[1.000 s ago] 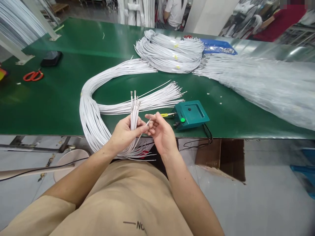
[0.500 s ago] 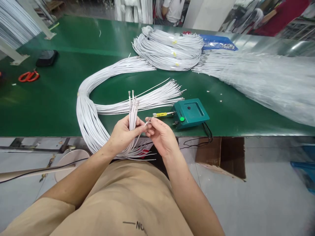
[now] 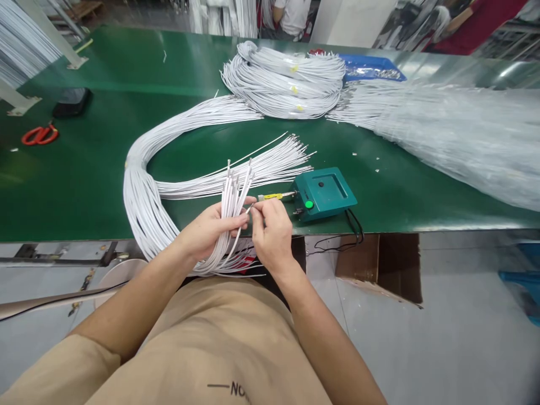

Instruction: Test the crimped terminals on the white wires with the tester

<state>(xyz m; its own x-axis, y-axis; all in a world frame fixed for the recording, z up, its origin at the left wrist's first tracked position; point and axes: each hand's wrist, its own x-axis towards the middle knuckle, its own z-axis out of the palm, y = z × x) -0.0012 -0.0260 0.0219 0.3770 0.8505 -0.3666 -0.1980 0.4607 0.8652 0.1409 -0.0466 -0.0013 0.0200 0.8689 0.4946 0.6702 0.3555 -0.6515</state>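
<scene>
A bunch of white cables (image 3: 231, 197) stands up out of my left hand (image 3: 213, 228), whose fingers are closed around it. My right hand (image 3: 272, 230) pinches the tip of one cable at the left hand's thumb; the tip itself is tiny and partly hidden by the fingers. Just beyond the right hand, a teal machine (image 3: 324, 194) with a green button sits at the table's front edge. From its left side a yellow-handled tool (image 3: 272, 196) points toward my fingers. Behind the hands, a long bundle of white cables (image 3: 141, 169) curves across the table.
Coiled white cables (image 3: 287, 84) lie at the back beside a blue tray (image 3: 371, 67). Plastic-wrapped cables (image 3: 455, 135) cover the right side. Orange-handled scissors (image 3: 40, 135) and a black object (image 3: 72, 102) are at left. A cardboard box (image 3: 377, 264) stands below the edge.
My right hand has turned over, with its fingers curling closer around the cable tip. The upright cables in my left hand have spread and shifted slightly right.
</scene>
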